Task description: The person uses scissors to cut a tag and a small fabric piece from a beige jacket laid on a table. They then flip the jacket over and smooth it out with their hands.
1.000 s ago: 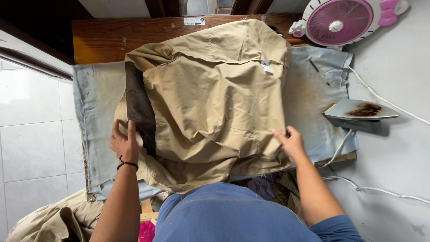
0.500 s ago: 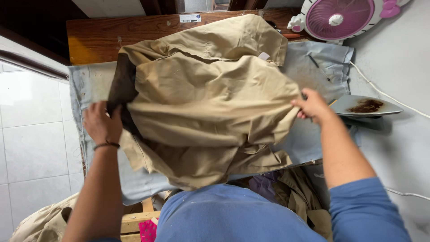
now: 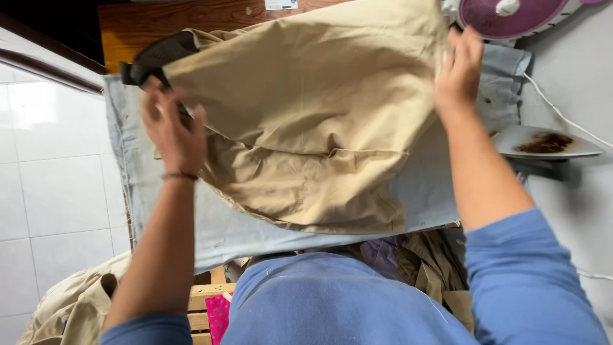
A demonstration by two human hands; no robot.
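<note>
while both hands hold it up off the bench, the tan garment [image 3: 306, 128] hangs spread over the pale blue cloth [image 3: 211, 223], its long axis running roughly 9 to 3 o'clock, dark collar edge pointing toward 10. the left hand [image 3: 174, 131] is clenched on the fabric beside that dark edge; the right hand [image 3: 458, 67] pinches the far corner near 2 o'clock. this looks like repositioning for pressing, so the next move likely calls for lowering it flat and smoothing the creases. beyond lie the iron [image 3: 546, 142] at 3 and the pink fan [image 3: 511, 13].
</note>
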